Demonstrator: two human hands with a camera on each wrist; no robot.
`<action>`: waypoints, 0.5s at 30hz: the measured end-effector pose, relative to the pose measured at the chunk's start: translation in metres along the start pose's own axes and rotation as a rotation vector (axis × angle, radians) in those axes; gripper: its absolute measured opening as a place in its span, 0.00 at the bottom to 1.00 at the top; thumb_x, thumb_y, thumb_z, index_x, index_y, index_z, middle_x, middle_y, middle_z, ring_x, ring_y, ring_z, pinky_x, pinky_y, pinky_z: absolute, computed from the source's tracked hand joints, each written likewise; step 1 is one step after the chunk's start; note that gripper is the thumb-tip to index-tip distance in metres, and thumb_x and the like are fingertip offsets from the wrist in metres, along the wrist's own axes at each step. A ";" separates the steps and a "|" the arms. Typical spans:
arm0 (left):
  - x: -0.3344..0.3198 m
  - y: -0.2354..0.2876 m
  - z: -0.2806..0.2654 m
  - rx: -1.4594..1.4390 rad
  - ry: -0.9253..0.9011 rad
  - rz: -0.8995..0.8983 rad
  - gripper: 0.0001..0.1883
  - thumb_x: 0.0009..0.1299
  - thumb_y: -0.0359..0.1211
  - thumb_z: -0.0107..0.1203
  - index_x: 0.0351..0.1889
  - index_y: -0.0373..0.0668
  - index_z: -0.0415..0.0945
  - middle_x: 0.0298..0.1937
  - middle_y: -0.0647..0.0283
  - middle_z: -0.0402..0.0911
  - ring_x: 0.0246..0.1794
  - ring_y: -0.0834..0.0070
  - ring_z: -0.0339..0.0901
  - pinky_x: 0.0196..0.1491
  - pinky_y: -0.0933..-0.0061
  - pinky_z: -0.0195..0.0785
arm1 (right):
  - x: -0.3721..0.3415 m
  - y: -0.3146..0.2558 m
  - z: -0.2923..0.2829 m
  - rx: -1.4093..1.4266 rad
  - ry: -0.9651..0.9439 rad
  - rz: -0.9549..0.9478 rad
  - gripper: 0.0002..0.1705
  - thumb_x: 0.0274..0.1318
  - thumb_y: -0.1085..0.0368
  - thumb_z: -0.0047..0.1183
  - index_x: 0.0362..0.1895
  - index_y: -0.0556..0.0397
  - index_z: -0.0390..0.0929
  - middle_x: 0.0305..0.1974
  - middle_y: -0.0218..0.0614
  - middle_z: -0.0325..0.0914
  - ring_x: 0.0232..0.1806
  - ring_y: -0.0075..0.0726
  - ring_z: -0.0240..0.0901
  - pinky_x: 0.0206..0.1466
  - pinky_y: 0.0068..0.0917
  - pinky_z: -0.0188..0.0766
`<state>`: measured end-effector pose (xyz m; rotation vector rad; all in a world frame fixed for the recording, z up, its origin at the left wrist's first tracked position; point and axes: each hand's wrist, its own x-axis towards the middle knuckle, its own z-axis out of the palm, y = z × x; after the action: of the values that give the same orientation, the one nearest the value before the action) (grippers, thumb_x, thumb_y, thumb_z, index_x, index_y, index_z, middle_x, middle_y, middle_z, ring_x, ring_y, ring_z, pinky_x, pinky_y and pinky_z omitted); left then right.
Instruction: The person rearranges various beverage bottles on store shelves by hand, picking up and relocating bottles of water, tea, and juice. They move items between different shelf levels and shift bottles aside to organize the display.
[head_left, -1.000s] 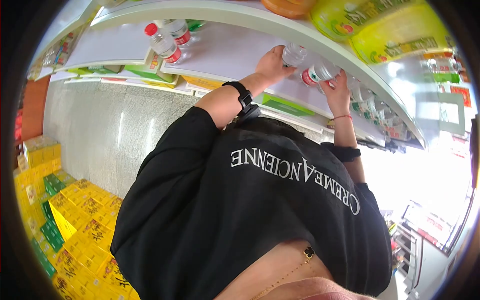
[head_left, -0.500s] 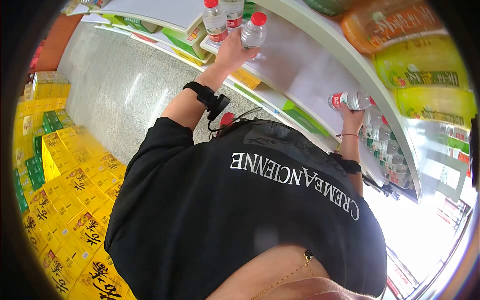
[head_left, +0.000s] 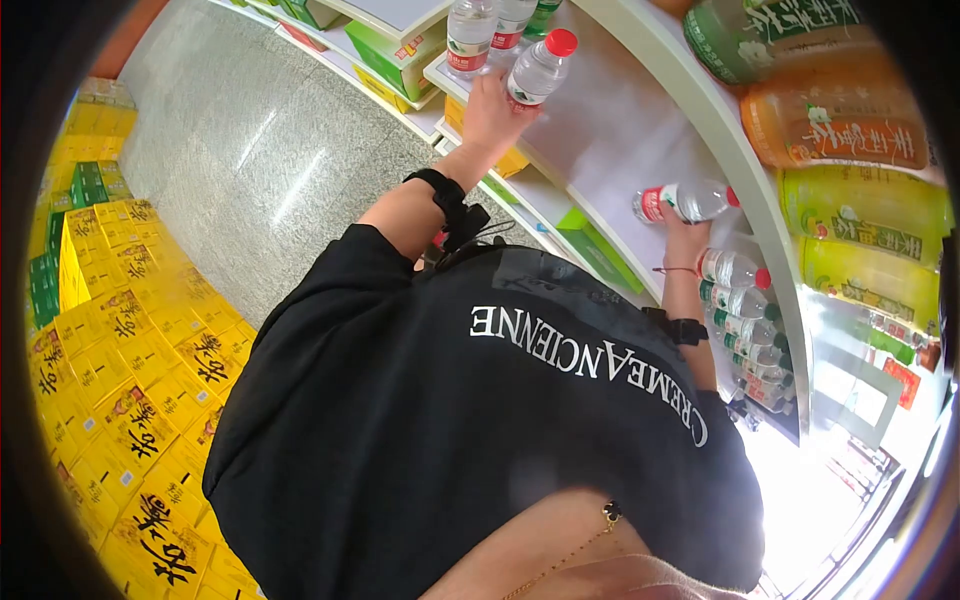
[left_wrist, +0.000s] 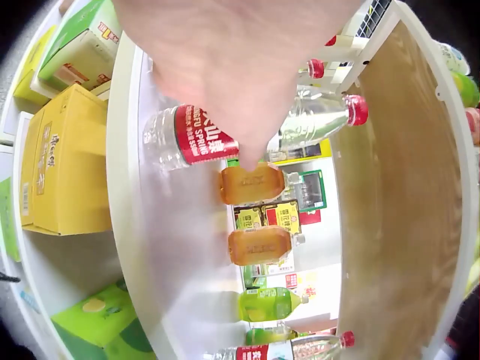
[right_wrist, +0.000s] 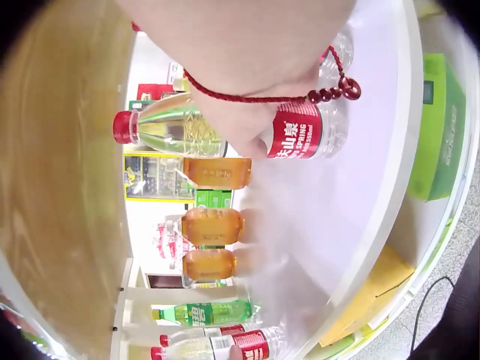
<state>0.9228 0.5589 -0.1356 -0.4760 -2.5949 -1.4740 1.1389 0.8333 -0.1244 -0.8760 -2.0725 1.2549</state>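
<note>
My left hand (head_left: 495,118) grips a clear water bottle (head_left: 538,74) with a red cap and red label near the shelf's front edge. Right beside it stand two similar bottles (head_left: 469,38) and a green bottle (head_left: 542,18). Farther right, my right hand (head_left: 686,242) holds another red-capped water bottle (head_left: 702,200) around its label. In the left wrist view, the hand (left_wrist: 244,67) covers the middle of its bottle (left_wrist: 199,136). The right wrist view shows the thumb side of the hand (right_wrist: 244,112) against the red label of its bottle (right_wrist: 300,131).
A row of water bottles (head_left: 745,330) lines the right end of the white shelf (head_left: 610,120). Large juice bottles (head_left: 840,130) stand on the shelf above. Boxes (head_left: 600,250) fill lower shelves. Stacked yellow cartons (head_left: 150,420) cover the floor at left.
My left hand has carried its bottle left, beside the standing bottles. My right hand keeps hold of a bottle, now farther from the left one. The head view has shifted.
</note>
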 end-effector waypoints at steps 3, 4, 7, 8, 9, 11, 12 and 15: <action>-0.006 -0.008 0.008 -0.015 -0.005 0.017 0.38 0.52 0.41 0.70 0.57 0.37 0.63 0.50 0.46 0.71 0.55 0.51 0.69 0.55 0.59 0.65 | 0.014 -0.024 0.043 -0.018 -0.075 -0.015 0.34 0.39 0.70 0.70 0.54 0.62 0.70 0.49 0.39 0.76 0.48 0.32 0.75 0.51 0.29 0.72; -0.005 -0.010 0.010 -0.017 0.004 0.012 0.38 0.52 0.41 0.70 0.57 0.37 0.63 0.50 0.46 0.71 0.55 0.51 0.69 0.55 0.59 0.65 | 0.020 -0.029 0.058 0.005 -0.105 -0.038 0.33 0.39 0.68 0.71 0.52 0.62 0.71 0.47 0.40 0.78 0.47 0.32 0.76 0.50 0.29 0.72; -0.007 -0.018 0.016 -0.026 0.053 0.043 0.35 0.53 0.40 0.69 0.55 0.37 0.64 0.49 0.46 0.71 0.52 0.50 0.70 0.53 0.58 0.66 | 0.037 -0.053 0.096 -0.272 -0.171 -0.100 0.32 0.36 0.65 0.72 0.48 0.61 0.75 0.44 0.41 0.80 0.44 0.33 0.78 0.49 0.29 0.73; -0.006 -0.019 0.017 -0.035 0.056 0.045 0.34 0.54 0.40 0.68 0.55 0.36 0.64 0.49 0.46 0.72 0.51 0.50 0.71 0.52 0.58 0.66 | 0.044 -0.057 0.109 -0.276 -0.178 -0.108 0.32 0.36 0.65 0.72 0.48 0.61 0.75 0.44 0.41 0.80 0.44 0.33 0.78 0.49 0.29 0.73; -0.006 -0.021 0.018 -0.044 0.058 0.047 0.32 0.55 0.39 0.67 0.54 0.36 0.64 0.48 0.46 0.72 0.49 0.49 0.72 0.50 0.58 0.67 | 0.050 -0.061 0.122 -0.231 -0.221 -0.126 0.31 0.34 0.63 0.73 0.45 0.61 0.76 0.42 0.42 0.81 0.43 0.34 0.79 0.49 0.30 0.73; -0.006 -0.021 0.016 -0.056 0.061 0.044 0.31 0.56 0.39 0.67 0.54 0.36 0.65 0.47 0.46 0.73 0.49 0.49 0.72 0.49 0.57 0.67 | 0.055 -0.072 0.141 -0.190 -0.276 -0.153 0.30 0.32 0.62 0.74 0.43 0.60 0.77 0.41 0.43 0.82 0.42 0.36 0.79 0.49 0.30 0.74; -0.005 -0.020 0.014 -0.064 0.051 0.051 0.30 0.56 0.38 0.67 0.53 0.36 0.65 0.47 0.47 0.73 0.48 0.49 0.73 0.49 0.57 0.68 | 0.057 -0.080 0.150 -0.195 -0.278 -0.171 0.31 0.33 0.62 0.74 0.44 0.60 0.76 0.42 0.43 0.81 0.43 0.36 0.79 0.49 0.30 0.74; -0.003 -0.019 0.003 -0.071 0.028 0.014 0.29 0.57 0.38 0.66 0.52 0.35 0.66 0.47 0.47 0.74 0.49 0.50 0.73 0.50 0.57 0.67 | 0.059 -0.094 0.172 -0.162 -0.301 -0.213 0.32 0.34 0.62 0.73 0.46 0.60 0.75 0.44 0.42 0.80 0.45 0.36 0.79 0.49 0.31 0.74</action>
<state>0.9198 0.5521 -0.1534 -0.4770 -2.5196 -1.5606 0.9520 0.7530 -0.1020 -0.5391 -2.4589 1.1739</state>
